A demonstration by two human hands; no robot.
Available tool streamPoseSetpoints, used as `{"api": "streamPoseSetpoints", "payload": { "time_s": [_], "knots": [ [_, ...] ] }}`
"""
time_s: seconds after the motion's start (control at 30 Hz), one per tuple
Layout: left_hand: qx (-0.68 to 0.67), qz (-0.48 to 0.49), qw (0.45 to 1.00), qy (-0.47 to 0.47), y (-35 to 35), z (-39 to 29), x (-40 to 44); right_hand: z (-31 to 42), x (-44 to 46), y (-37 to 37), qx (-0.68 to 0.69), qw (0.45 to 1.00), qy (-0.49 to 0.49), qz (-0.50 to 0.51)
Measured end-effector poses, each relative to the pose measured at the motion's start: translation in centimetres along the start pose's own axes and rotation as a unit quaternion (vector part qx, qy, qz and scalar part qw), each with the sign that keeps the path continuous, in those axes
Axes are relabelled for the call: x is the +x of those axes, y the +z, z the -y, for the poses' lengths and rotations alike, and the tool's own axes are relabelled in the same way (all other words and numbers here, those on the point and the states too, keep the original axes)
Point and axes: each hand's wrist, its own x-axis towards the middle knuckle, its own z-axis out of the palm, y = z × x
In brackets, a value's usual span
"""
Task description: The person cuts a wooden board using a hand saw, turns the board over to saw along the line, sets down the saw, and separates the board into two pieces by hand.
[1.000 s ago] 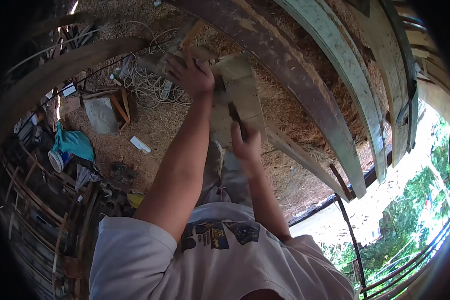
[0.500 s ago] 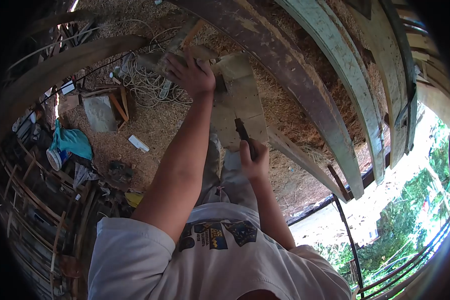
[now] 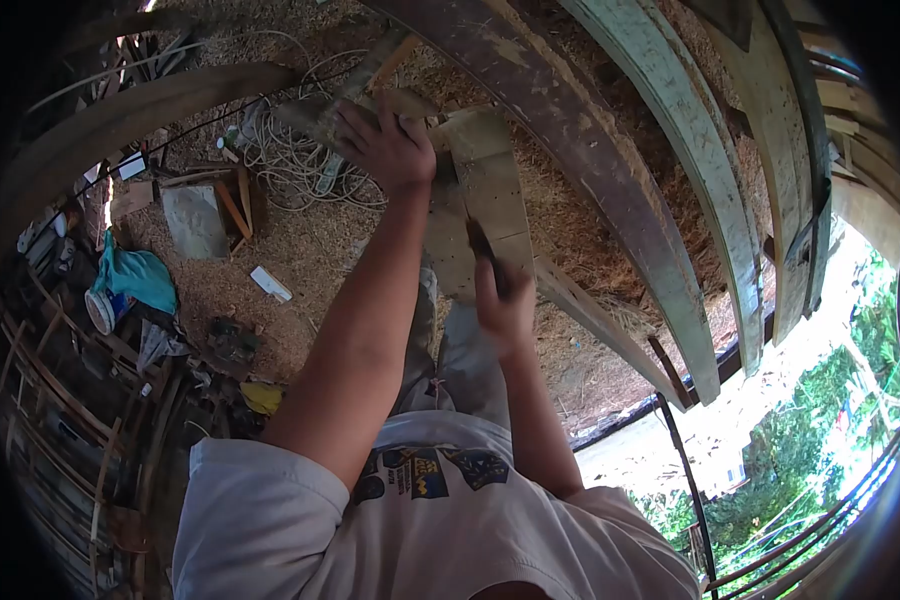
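Note:
My right hand (image 3: pixel 505 305) is closed around the dark handle of a handsaw (image 3: pixel 481 238), smeared a little by motion. The saw's thin blade shows edge-on over a pale board (image 3: pixel 505 195), pointing away from me, and its lower part is hidden. My left hand (image 3: pixel 395 152) lies flat with fingers spread on a weathered piece of wood (image 3: pixel 315 132) at the board's far left. Both hands are apart, the left one farther from my body.
Large curved timber ribs (image 3: pixel 610 170) arch along the right. Coiled pale cord (image 3: pixel 285 165) lies on the shavings-covered ground at left. Nearby are a grey panel (image 3: pixel 195 222), a teal bag (image 3: pixel 140 280) over a white bucket (image 3: pixel 100 310), and stacked wood strips (image 3: pixel 55 440).
My right hand and the saw have shifted slightly away from my body along the board. My left hand stays in nearly the same place on the wood.

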Motion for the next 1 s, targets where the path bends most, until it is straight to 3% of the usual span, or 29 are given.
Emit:
{"api": "streamPoseSetpoints", "payload": {
  "time_s": [0.13,0.23,0.4,0.47,0.57,0.6,0.73,0.87,0.93,1.0],
  "knots": [
    [-0.002,0.001,1.0,-0.004,0.0,0.1,-0.1,0.2,4.1,3.0,0.004,0.999,-0.025,-0.028],
    [-0.003,0.008,1.0,-0.011,-0.1,0.3,-0.6,-0.2,-0.3,0.8,0.002,1.0,0.016,0.003],
    [0.012,0.017,1.0,-0.017,0.1,-0.1,-0.1,-0.7,-0.5,0.3,0.013,0.999,-0.029,-0.015],
    [0.002,0.021,0.999,-0.028,0.0,-0.1,-0.4,-0.5,2.4,1.6,-0.019,1.0,0.021,0.002],
    [0.027,0.029,0.999,-0.019,-0.5,-0.3,-0.2,0.4,2.5,1.9,-0.012,1.0,0.02,0.0],
    [0.025,0.025,0.999,-0.023,-0.4,-0.4,-0.2,-0.3,1.1,1.3,0.034,0.999,0.001,0.001],
    [0.032,0.031,0.999,-0.024,-0.4,0.0,-0.6,-1.8,-4.3,-2.2,0.006,1.0,-0.014,0.004],
    [0.039,0.02,0.999,-0.014,-0.4,-0.2,-0.3,-1.6,0.8,0.7,0.054,0.998,0.016,0.003],
    [0.044,0.021,0.999,-0.017,-0.3,-0.1,-0.3,-1.3,3.4,2.2,-0.017,1.0,0.0,0.006],
    [0.047,0.029,0.998,-0.024,-0.5,-0.2,-0.7,-1.3,1.0,1.1,0.0,1.0,0.017,0.01]
  ]
}}
